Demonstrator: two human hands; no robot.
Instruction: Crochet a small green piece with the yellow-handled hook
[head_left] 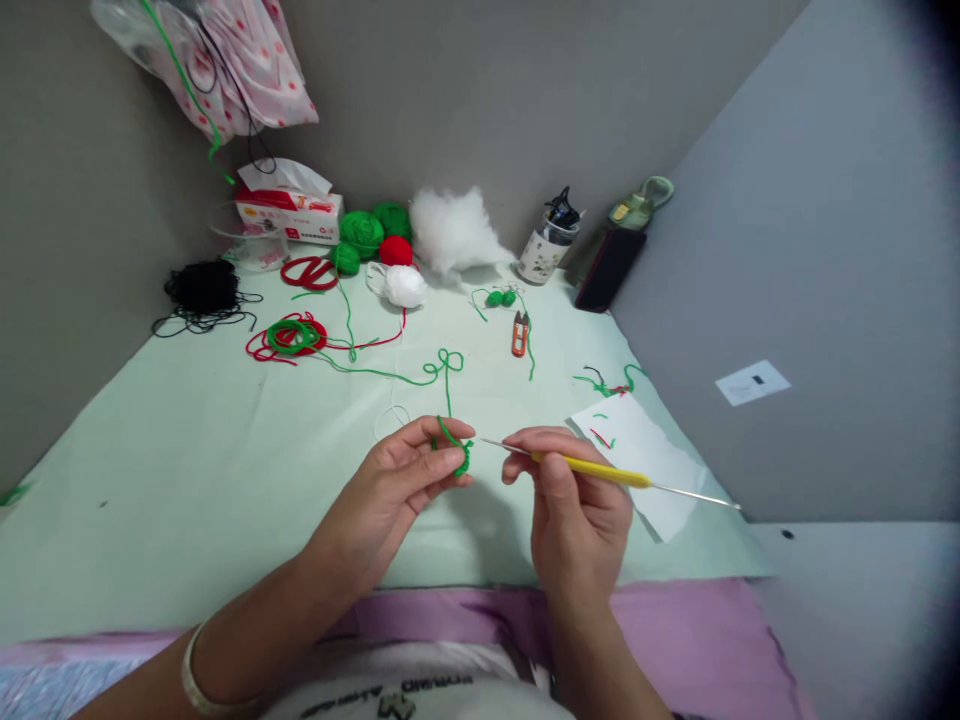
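Note:
My left hand pinches a small piece of green crochet work between thumb and fingers, and part of the piece is hidden behind them. A strand of green yarn runs from it up the table to loops and a coil at the left. In my right hand is a crochet hook with a yellow handle and a metal shaft at each end. Its left tip points at the green piece, a small gap apart from it.
Along the back stand a tissue box, green yarn balls, white stuffing, a pen cup and a bottle. Red scissors, orange thread snips and white paper with yarn scraps lie nearer.

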